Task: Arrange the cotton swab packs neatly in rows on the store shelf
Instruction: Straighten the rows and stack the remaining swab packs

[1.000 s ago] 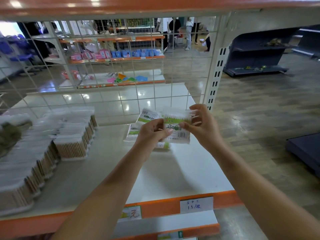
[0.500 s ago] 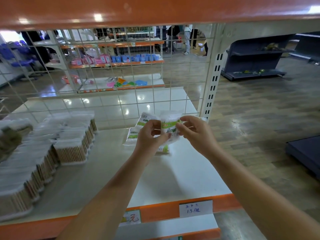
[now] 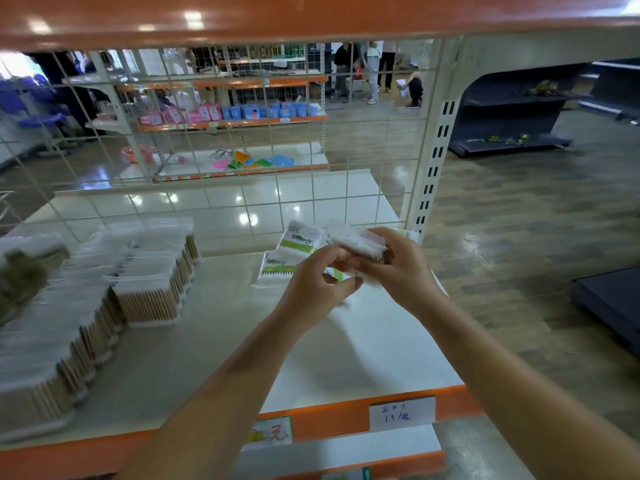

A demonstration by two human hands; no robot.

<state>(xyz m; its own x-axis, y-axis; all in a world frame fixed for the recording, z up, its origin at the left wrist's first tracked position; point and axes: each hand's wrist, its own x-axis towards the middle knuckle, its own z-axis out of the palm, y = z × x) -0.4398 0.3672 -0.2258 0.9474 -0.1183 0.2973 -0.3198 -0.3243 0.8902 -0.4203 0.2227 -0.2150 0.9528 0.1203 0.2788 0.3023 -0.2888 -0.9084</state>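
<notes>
A cotton swab pack point(image 3: 356, 242) was up in the air over the back right part of the white shelf point(image 3: 363, 348). It was tipped so its white fluffy tips faced up. The right hand point(image 3: 398, 268) had its fingers curled around this pack and held it tight. The left hand point(image 3: 317, 289) was just beside it, with the fingers bent near the pack's lower edge. I could not tell if the left hand was holding anything.

Behind the hands, two green-label packs point(image 3: 294, 252) lay on the shelf, one leaning over the other. On the left side, rows of stacked swab packs point(image 3: 149, 282) ran from front to back. A wire grid point(image 3: 214, 188) stood at the back of the shelf. A white price tag point(image 3: 401, 414) was stuck on the orange front edge point(image 3: 329, 424).
</notes>
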